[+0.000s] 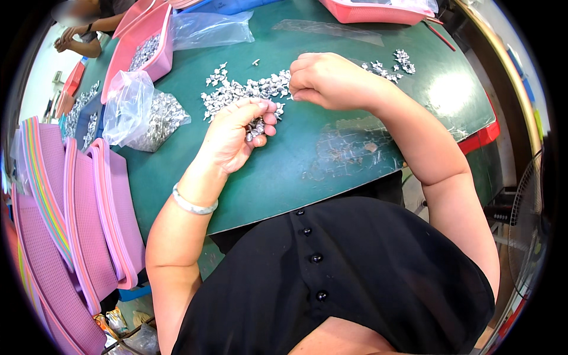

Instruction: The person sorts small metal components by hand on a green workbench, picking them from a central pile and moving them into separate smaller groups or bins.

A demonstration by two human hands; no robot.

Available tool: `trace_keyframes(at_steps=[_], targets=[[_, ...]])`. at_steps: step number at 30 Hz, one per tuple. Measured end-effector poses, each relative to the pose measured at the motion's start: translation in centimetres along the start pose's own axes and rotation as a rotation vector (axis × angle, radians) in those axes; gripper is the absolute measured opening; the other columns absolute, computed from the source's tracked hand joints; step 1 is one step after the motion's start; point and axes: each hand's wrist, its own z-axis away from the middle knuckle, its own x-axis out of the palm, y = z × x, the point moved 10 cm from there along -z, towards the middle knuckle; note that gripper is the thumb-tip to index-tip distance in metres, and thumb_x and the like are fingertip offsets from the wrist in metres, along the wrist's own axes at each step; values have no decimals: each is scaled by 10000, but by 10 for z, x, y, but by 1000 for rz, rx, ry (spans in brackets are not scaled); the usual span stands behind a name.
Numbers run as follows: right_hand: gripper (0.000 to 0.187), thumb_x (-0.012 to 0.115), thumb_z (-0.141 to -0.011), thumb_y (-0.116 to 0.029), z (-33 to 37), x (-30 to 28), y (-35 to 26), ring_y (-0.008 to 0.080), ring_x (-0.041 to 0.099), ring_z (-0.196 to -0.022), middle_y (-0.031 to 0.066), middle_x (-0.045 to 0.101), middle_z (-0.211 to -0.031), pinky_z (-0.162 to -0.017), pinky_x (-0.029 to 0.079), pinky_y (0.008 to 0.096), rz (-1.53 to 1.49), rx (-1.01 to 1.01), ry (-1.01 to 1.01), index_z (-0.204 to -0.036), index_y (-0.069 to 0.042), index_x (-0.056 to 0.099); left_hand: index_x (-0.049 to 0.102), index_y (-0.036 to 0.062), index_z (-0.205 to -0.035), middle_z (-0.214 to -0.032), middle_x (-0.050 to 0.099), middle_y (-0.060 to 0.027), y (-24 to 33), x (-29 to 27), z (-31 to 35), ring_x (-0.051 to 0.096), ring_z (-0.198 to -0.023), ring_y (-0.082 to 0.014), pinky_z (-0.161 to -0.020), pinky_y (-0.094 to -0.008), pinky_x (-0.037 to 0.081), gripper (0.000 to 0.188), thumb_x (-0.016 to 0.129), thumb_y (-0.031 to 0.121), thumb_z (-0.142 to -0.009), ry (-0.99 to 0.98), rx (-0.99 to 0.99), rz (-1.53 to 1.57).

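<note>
Cupped over the green table (pixel 260 189), my left hand (pixel 239 133) is curled around several small silvery metal parts (pixel 255 128). A loose pile of the same parts (pixel 236 92) spreads just beyond it. My right hand (pixel 319 81) is at the pile's right edge with its fingers pinched together; what they hold, if anything, is hidden. A smaller group of metal parts (pixel 404 61) lies farther right, past my right wrist.
A clear plastic bag (pixel 157 121) of metal parts sits at left, near a pink basket (pixel 160 62) holding more. Stacked purple baskets (pixel 89 219) stand by the table's left side. Another pink basket (pixel 378 13) is at the far edge. A person (pixel 89 32) works far left; a fan (pixel 526 201) stands right.
</note>
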Motion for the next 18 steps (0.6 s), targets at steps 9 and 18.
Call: trace_keyframes(at_steps=[9,18], targets=[[110,658,-694,-90,-3,-14,-34,235,521,-739,46,534,-742,-651,449,348,54,-185,137,-750,-41,576,599,2,-922,-739,581,-48,-5,5,3,547,-620,-130,-444,-191,356,171,520,150,-886,-15,-36,-101],[125,664,-686,-95,-4,-20,-44,228,513,-720,45,527,-738,-636,447,341,59,-217,184,-745,-35,572,601,3,-888,-726,588,-49,-5,8,3,560,-619,-128,-480,-213,393,150,546,142,-876,-52,-43,-48]])
